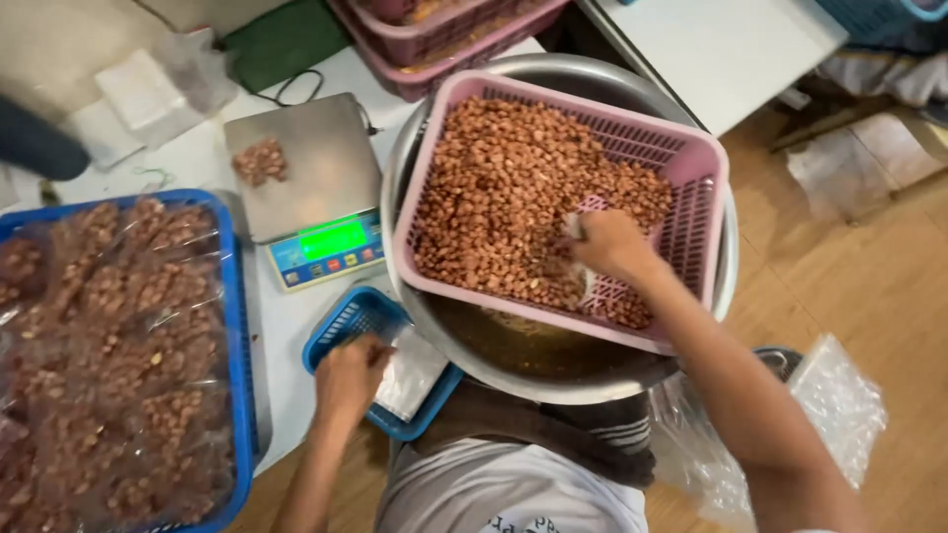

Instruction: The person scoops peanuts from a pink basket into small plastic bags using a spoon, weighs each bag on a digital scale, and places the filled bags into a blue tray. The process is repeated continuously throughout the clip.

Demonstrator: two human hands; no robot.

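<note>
Nearest the lens: a grey shirt and a dark striped cloth over the person's lap, both forearms reaching forward from there.

Left hand (348,380) rests low at the near rim of a small blue basket (341,321), fingers curled down onto a stack of clear plastic bags (407,373) lying in it. Whether it pinches a bag or only presses on the stack, I cannot tell.

Right hand (610,245) is down in the pink basket (691,168), clenched round a small pale scoop or cup, mostly hidden by the fingers, with peanuts (504,188) heaped just to its left. Judged step: scooping a portion of nuts while the other hand readies a bag. Next move seems to call for lifting the load level and bringing it over an opened bag mouth without spilling.

Pink basket sits inside a wide steel basin (553,370), tilted, its long axis running from near left to far right across the view; nuts are banked toward the far-left end, bare mesh showing at the near right by the hand.

Farther left: a digital scale (306,188) with a lit green display, a small pile of nuts on its pan. Beside it, a large blue crate (235,296) packed with filled bags. Beyond, more pink baskets stacked at the table's far edge.
</note>
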